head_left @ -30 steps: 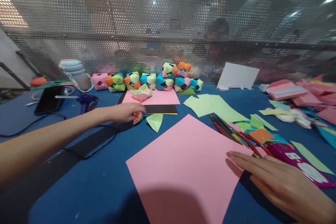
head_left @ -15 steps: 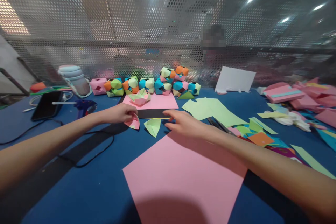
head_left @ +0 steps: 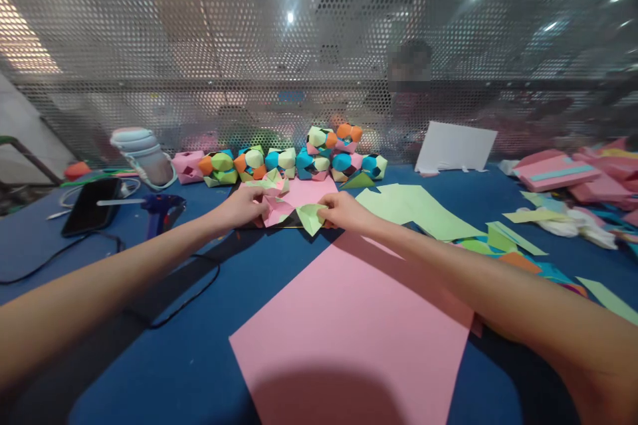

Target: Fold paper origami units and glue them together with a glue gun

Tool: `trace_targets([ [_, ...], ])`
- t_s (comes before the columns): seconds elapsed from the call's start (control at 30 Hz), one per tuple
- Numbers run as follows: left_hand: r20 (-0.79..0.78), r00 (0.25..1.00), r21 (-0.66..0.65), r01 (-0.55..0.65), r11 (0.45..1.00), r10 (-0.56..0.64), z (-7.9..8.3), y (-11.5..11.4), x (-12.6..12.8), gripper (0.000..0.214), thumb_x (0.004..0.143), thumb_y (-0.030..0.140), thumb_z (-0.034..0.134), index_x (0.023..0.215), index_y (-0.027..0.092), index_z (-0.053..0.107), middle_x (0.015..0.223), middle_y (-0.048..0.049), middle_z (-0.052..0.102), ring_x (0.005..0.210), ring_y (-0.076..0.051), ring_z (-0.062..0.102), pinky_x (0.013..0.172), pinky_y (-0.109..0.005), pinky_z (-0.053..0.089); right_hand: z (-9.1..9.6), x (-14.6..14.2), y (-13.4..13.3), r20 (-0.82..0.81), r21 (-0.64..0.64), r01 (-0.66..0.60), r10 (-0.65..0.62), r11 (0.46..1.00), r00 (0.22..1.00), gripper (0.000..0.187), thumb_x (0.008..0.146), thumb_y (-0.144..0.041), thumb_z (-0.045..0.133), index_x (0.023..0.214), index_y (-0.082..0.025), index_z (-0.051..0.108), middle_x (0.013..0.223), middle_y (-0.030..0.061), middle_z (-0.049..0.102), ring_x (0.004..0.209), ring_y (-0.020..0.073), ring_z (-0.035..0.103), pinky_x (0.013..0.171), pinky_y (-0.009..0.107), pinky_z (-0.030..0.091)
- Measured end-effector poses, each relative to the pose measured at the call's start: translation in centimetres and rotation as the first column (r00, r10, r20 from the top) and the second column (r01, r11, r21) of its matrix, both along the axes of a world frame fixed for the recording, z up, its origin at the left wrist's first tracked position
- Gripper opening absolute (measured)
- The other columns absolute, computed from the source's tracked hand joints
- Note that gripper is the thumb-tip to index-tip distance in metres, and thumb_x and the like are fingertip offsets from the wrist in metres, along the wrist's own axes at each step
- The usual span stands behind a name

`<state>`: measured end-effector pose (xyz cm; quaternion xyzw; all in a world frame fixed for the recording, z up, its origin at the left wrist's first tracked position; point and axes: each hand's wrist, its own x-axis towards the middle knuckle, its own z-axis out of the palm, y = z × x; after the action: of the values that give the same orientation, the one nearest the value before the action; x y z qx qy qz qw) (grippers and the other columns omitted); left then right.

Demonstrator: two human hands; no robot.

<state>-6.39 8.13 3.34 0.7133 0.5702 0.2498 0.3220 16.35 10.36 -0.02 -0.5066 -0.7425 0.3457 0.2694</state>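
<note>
Nearest, a large pink sheet (head_left: 349, 332) lying flat on the blue tabletop (head_left: 199, 358), one corner pointing away toward the hands, a dark shadow over its near edge. To the left, a black cable (head_left: 189, 292) looping across the blue surface. Both forearms stretched forward from the lower corners, converging past the far corner of the sheet. Left hand (head_left: 242, 206) closed on a folded pink paper piece (head_left: 276, 210), fingers curled around its left side. Right hand (head_left: 343, 210) pinching a folded light-green paper piece (head_left: 310, 216) between thumb and fingertips, the two folded pieces touching each other between the hands, held just above a black sheet and a smaller pink sheet (head_left: 312, 190) behind. To the right, loose green sheets (head_left: 409, 202) and scraps of coloured paper. To the left, a blue glue gun (head_left: 162, 206), a dark phone (head_left: 90, 204) and a pale water bottle (head_left: 144, 156). Farther back, a row of multicoloured paper balls (head_left: 294, 159) along the table's far edge, a white card (head_left: 456, 146) leaning beside them. Behind everything, a perforated metal screen (head_left: 319, 46) with ceiling lights glinting through and a person dimly visible beyond.
</note>
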Motion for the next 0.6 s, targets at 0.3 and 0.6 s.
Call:
trace_targets([
  [0.3, 0.370, 0.926, -0.039, -0.060, 0.997, 0.070, -2.1, -0.5, 3.2, 0.012, 0.066, 0.010, 0.051, 0.076, 0.016, 0.054, 0.058, 0.0038, 0.053, 0.044, -0.008, 0.050, 0.040, -0.019, 0.044, 1.0, 1.4, -1.8, -0.287, -0.078, 0.160, -0.176, 0.984, 0.942, 0.007, 0.074, -0.013, 0.049, 0.070, -0.018, 0.049, 0.062, -0.0018, 0.056, 0.056, 0.0109, 0.058, 0.047, 0.021, 0.053],
  [0.6, 0.742, 0.643, -0.263, 0.021, 0.965, 0.188, -2.3, -3.8, 6.3, 0.015, 0.067, 0.009, 0.051, 0.076, 0.018, 0.044, 0.088, -0.0020, 0.060, 0.055, -0.011, 0.059, 0.045, -0.030, 0.057, 1.8, 2.5, -6.7, -0.600, -0.326, 0.037, -0.237, 0.945, 0.764, 0.021, 0.072, -0.017, 0.060, 0.071, -0.021, 0.039, 0.062, -0.0059, 0.050, 0.048, 0.0088, 0.056, 0.050, 0.027, 0.057],
])
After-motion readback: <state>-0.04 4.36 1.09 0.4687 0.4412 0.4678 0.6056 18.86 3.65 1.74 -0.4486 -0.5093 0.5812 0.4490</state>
